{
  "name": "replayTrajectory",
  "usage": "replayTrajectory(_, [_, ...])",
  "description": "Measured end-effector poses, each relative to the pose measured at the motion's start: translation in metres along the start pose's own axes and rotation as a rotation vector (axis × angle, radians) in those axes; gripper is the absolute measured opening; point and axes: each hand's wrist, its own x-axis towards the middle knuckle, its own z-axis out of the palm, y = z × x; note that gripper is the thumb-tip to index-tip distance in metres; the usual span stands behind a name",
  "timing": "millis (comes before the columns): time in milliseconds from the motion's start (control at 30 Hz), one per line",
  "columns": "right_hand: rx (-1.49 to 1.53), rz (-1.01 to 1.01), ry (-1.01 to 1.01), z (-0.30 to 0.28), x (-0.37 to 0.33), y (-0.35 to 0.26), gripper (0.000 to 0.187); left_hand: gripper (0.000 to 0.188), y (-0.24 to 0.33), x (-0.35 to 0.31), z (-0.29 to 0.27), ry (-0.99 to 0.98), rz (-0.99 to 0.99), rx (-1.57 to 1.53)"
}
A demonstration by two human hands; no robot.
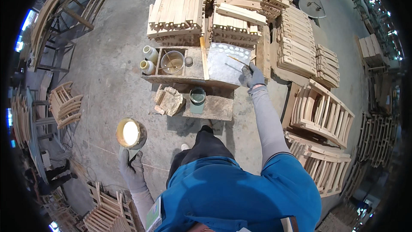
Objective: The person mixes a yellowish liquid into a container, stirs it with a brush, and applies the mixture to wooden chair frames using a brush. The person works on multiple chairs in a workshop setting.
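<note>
While the gloved left hand is out to the near left, its fingers bent around the near side of a round tub of creamy white stuff, the gloved right hand is at the far right, its fingers closed on the near end of a thin stick. The tub is above the floor, well apart from the bench; exactly how the left fingers grip it is hard to tell. The stick slants far and left over a white sheet, its far tip near a row of round white spots along the sheet's far edge. Left of the sheet, a wooden strip lies across the bench; farther left come a small dark lump, a bowl with a stirring stick leaning in it, and two bottles at the left end. On a lower shelf, nearer the person, are a cup and, to its left, a rough block. Stacked wooden pieces rise beyond the bench, shaped slats are piled to the right, and slatted frames stand nearer on that side.
</note>
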Motion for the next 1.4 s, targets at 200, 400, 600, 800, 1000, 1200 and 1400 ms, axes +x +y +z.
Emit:
replayTrajectory(200, [0.059,0.143,-0.005,-0.019,0.008,0.042,0.059,0.042,-0.004,0.004,0.008,-0.015,-0.027,-0.004])
replayTrajectory(400, [0.065,0.108,0.085,-0.034,0.019,0.079,0.052,0.042,0.009,0.015,0.028,0.006,-0.032,-0.082])
replayTrajectory(600, [-0.140,0.163,-0.002,-0.036,0.022,0.081,0.058,0.044,0.012,0.014,0.029,-0.019,-0.099,-0.017])
replayTrajectory(800, [-0.247,0.263,-0.074,-0.049,0.020,0.067,0.056,0.042,0.023,0.001,0.028,0.049,-0.072,0.063])
replayTrajectory(1000, [0.706,0.203,0.229,-0.037,0.020,0.059,0.024,0.038,0.027,-0.039,-0.001,0.022,-0.132,0.093])
replayTrajectory(1200, [1.506,0.400,-0.027,-0.008,0.004,-0.012,0.021,0.038,0.055,-0.099,-0.038,0.338,-0.351,-0.934])
replayTrajectory(1400, [1.184,-0.094,-1.018,0.046,-0.144,-0.219,0.016,0.044,0.065,-0.219,-0.114,0.730,-0.343,-1.365])
